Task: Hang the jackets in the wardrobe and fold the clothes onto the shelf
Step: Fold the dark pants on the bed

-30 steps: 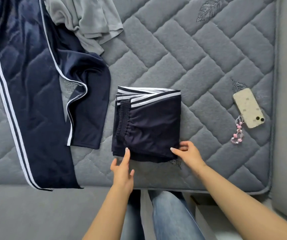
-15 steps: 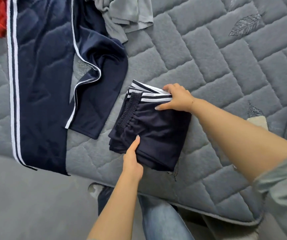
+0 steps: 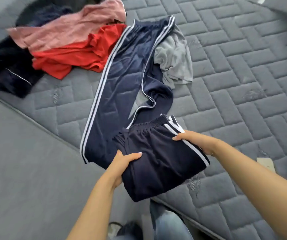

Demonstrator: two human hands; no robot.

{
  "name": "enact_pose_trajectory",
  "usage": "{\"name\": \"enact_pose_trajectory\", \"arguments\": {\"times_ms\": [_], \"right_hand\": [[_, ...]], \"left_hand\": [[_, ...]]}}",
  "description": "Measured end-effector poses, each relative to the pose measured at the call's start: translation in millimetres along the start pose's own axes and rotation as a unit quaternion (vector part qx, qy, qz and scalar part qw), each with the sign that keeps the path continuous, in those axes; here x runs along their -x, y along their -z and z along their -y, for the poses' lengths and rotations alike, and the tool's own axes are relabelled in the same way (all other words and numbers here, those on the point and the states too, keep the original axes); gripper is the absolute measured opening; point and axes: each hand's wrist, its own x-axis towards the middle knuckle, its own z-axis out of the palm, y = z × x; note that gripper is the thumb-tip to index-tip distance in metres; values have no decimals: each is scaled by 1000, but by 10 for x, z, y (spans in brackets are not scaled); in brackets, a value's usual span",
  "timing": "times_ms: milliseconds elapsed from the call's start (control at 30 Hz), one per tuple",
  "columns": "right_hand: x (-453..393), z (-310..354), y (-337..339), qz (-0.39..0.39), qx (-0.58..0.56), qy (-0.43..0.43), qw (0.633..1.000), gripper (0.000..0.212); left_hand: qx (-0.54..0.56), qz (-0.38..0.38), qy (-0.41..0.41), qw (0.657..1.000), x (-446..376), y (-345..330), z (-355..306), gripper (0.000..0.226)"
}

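Note:
A folded pair of dark navy shorts [image 3: 158, 158] with white side stripes is lifted off the grey quilted mattress [image 3: 239, 70], held between both hands. My left hand [image 3: 122, 163] grips its near left edge, thumb on top. My right hand [image 3: 194, 141] grips the striped right edge. Behind it navy track trousers [image 3: 125, 80] with white stripes lie spread out on the mattress. A grey garment [image 3: 175, 61] lies crumpled beside them, with a red one [image 3: 77, 56], a pink one [image 3: 70, 28] and a dark one [image 3: 6, 70] further left.
A phone [image 3: 265, 162] lies at the mattress's right edge, partly hidden by my right forearm. The grey floor [image 3: 26, 170] spreads to the left. My jeans and a shoe [image 3: 128, 229] show below the shorts.
Both hands took hold of the folded shorts and lifted them off the mattress toward me. The view swung left, bringing the pile of red, pink and dark clothes into sight.

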Motion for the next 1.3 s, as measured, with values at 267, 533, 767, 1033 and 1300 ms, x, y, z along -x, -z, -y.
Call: {"name": "enact_pose_trajectory", "arguments": {"times_ms": [267, 533, 767, 1033, 1300], "right_hand": [[1108, 1259, -1813, 81, 6, 128, 988, 43], [1729, 2457, -4146, 160, 125, 159, 966, 40], [2415, 3173, -6073, 299, 311, 181, 883, 34], [3243, 3259, -7924, 450, 460, 198, 739, 26], [4222, 2563, -9615, 571, 494, 206, 623, 34]], "left_hand": [[75, -27, -86, 993, 1985, 1466, -479, 50], [208, -218, -203, 932, 3923, 2863, -435, 53], [320, -343, -282, 837, 5500, 3582, -89, 38], [416, -495, -313, 696, 6973, 3721, 549, 34], [443, -623, -346, 544, 8404, 3588, 1198, 25]]}}
